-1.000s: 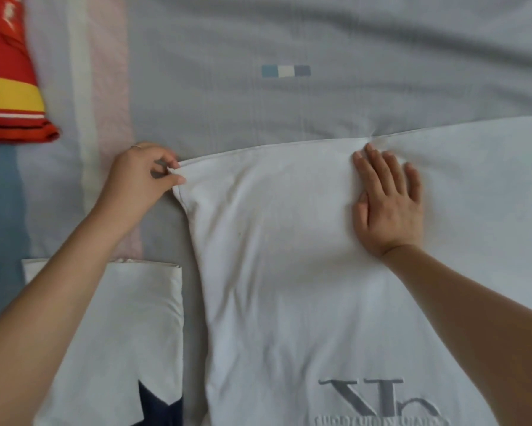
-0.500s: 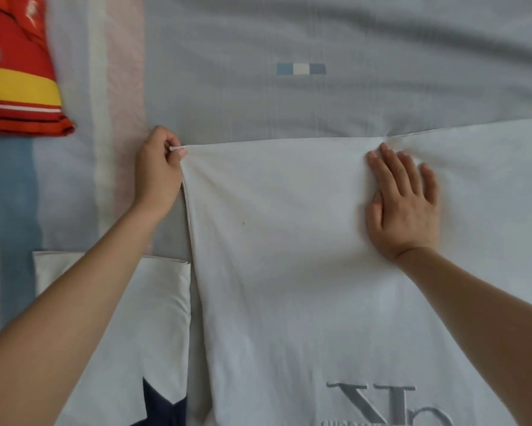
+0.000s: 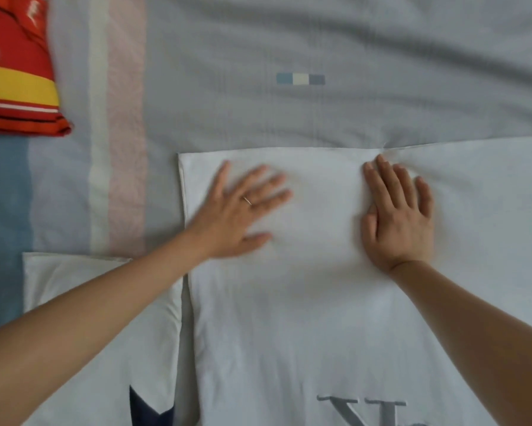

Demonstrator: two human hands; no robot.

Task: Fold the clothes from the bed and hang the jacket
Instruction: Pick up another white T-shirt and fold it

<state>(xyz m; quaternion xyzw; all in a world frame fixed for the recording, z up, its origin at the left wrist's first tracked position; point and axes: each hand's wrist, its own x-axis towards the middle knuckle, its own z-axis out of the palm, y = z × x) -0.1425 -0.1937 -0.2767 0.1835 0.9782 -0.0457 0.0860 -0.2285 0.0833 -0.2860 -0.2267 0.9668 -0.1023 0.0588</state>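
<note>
A white T-shirt point(image 3: 304, 318) with grey lettering near the bottom edge lies spread on the bed, its left part folded over into a straight edge. My left hand point(image 3: 237, 210) lies flat on the folded part near its top left corner, fingers spread and blurred. Palm down with straight fingers, my right hand point(image 3: 397, 216) presses the shirt by the top edge, where the fabric puckers.
A folded white garment point(image 3: 83, 333) with a dark blue patch lies at the lower left, beside the T-shirt. A folded red, yellow and orange garment point(image 3: 15, 72) sits at the top left. The grey bedsheet point(image 3: 320, 56) with pink, cream and blue stripes fills the rest.
My left hand let go of the shirt's top left corner and moved right onto the fabric, now flat. The corner lies squared on the bed. My right hand has stayed in place.
</note>
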